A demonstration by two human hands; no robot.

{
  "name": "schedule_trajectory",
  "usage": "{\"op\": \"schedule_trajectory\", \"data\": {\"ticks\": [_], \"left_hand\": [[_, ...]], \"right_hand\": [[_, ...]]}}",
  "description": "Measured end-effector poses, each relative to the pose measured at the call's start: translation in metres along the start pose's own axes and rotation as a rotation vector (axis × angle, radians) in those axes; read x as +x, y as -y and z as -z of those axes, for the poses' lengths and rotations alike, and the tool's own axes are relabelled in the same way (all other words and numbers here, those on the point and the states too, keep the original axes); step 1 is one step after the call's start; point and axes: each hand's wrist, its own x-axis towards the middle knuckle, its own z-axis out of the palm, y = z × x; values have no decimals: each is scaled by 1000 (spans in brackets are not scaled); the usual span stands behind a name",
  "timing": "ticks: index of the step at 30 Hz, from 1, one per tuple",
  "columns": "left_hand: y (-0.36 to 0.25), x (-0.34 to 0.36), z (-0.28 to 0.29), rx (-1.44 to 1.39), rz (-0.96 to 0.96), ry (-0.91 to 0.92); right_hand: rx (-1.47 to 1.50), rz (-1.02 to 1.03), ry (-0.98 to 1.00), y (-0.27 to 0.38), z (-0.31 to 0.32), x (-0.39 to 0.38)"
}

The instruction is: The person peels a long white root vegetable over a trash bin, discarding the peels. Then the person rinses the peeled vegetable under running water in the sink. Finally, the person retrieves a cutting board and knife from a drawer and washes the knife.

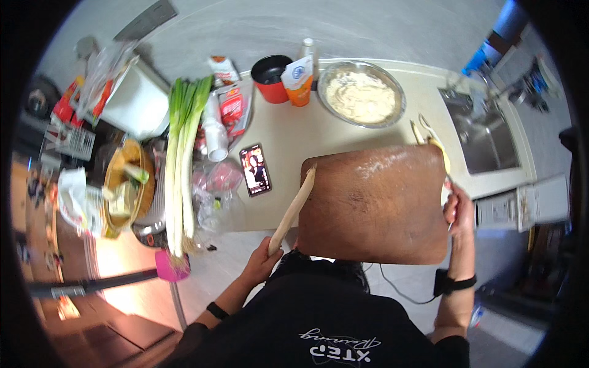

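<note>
My left hand [262, 262] is wrapped round the lower end of a pale wooden rolling pin [293, 211], which slants up to the right. The pin's upper end overlaps the left edge of a large brown wooden cutting board [374, 208]. At the board's right edge, my right hand [461, 211] is closed on it, with the fingertips partly hidden. White, flour-like smears mark the board's upper part. The board covers the counter's front edge. Beyond it stands a metal bowl [400, 110] holding a pale, lumpy, dough-like mass.
A lit phone [255, 170] lies on the counter [288, 138] left of the board. Leeks [181, 165], plastic bags [215, 193] and cups [215, 132] crowd the left side. At the back are a red pot [271, 92] and a pouch [299, 83]. A sink [491, 144] lies right.
</note>
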Motion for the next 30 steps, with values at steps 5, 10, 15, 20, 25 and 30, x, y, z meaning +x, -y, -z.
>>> {"op": "schedule_trajectory", "data": {"ticks": [5,10,15,20,25,30], "left_hand": [[-21,2,-65,-24,137,-123],[-41,3,-131,-177,192,-191],[-52,9,-153,41,214,-154],[-61,36,-161,343,189,-153],[-68,85,-171,574,142,-152],[-64,133,-178,832,-48,-322]], "right_hand": [[-4,-84,81,-77,56,91],[4,-136,125,-114,58,145],[-270,63,107,-115,33,187],[-423,60,213,-103,13,225],[-883,409,230,-105,8,230],[-1081,530,255,-100,17,227]]}}
